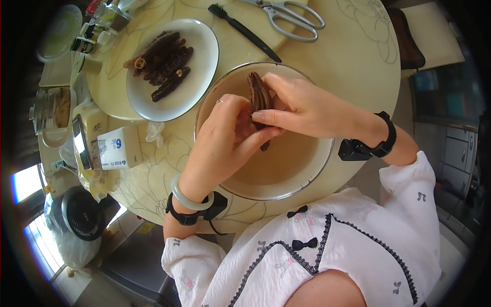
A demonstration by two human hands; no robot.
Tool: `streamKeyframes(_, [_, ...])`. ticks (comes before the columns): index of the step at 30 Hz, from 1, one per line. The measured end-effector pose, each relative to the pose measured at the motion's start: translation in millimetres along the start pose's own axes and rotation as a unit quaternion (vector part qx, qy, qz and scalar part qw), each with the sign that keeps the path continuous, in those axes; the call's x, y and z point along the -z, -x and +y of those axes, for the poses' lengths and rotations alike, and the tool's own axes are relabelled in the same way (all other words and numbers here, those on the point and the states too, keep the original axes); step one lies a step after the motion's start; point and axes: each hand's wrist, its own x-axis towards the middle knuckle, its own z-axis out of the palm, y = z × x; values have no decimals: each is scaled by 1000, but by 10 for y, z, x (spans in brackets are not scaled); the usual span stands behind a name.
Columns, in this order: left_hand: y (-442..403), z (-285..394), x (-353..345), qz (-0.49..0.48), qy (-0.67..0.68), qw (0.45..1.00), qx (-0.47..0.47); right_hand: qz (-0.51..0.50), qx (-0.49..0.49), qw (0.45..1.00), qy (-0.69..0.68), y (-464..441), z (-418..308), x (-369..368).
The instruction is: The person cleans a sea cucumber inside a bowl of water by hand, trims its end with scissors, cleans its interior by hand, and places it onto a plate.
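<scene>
Over a wide enamel basin (307, 174) of cloudy brownish water, both my hands are closed on a dark brown sea cucumber (260, 94). Long ridges run down its visible side. My left hand (225, 138) grips the lower part, its thumb pressed near the middle. From the other side my right hand (302, 105) pinches it, with the thumb lying across the front. Fingers cover much of its middle, and a dark tip pokes out below them. Several more sea cucumbers (166, 61) lie piled on a white plate (204, 43) to the upper left.
A black brush (245, 33) and grey-handled scissors (294, 20) lie beyond the basin. To the left are a white tissue pack (119, 147), a crumpled tissue (154, 134), a glass pitcher (55, 110) and small jars (105, 38). A chair (434, 36) stands at the upper right.
</scene>
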Motion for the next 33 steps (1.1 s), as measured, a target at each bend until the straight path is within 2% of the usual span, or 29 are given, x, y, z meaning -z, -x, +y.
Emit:
streamKeyframes(1, [-4,-29,8,-1,0,1000,1,-13,-19,1000,-19,0,-3,-1])
streamKeyframes(2, [-9,-74,14,-10,62,998,-4,-14,-19,1000,-20,2,17,-8])
streamKeyframes(3, [-14,-89,23,-18,124,992,-9,-14,-15,995,-93,8,57,-18])
streamKeyframes(4, [-9,-68,45,-18,123,992,-9,-15,-12,986,-164,13,94,-28])
streamKeyframes(6, [-5,36,111,-49,208,975,65,-6,21,979,-201,17,150,-49])
streamKeyframes(7, [-5,60,132,-49,207,975,65,2,53,970,-237,22,167,-52])
streamKeyframes(9, [-6,86,157,-66,254,961,83,-2,56,971,-231,39,175,-38])
streamKeyframes(17, [-3,76,169,-54,160,983,70,-15,93,971,-220,13,255,-62])
streamKeyframes(19, [-4,76,171,-59,140,986,72,-73,23,983,-166,41,168,14])
streamKeyframes(23, [0,91,152,-60,148,985,70,-76,39,978,-190,28,182,6])
streamKeyframes(25, [1,68,132,-57,142,986,65,-82,-4,979,-187,13,143,25])
streamKeyframes(26, [3,35,114,-44,107,993,25,-82,-4,979,-187,10,157,11])
streamKeyframes(27, [1,18,101,-31,72,997,-15,-17,56,990,-127,3,189,-18])
streamKeyframes(28, [-2,28,94,-31,72,997,-15,48,115,990,-66,-6,221,-50])
streamKeyframes(29, [-6,42,86,-17,19,999,-40,48,115,990,-66,-19,249,-92])
streamKeyframes(31, [-8,48,54,-2,-34,997,-64,161,228,959,-48,-51,289,-172])
streamKeyframes(32, [-8,36,28,11,-93,991,-93,160,228,959,-48,-68,297,-180])
streamKeyframes(33, [-8,30,11,23,-152,981,-121,200,266,942,46,-86,306,-182])
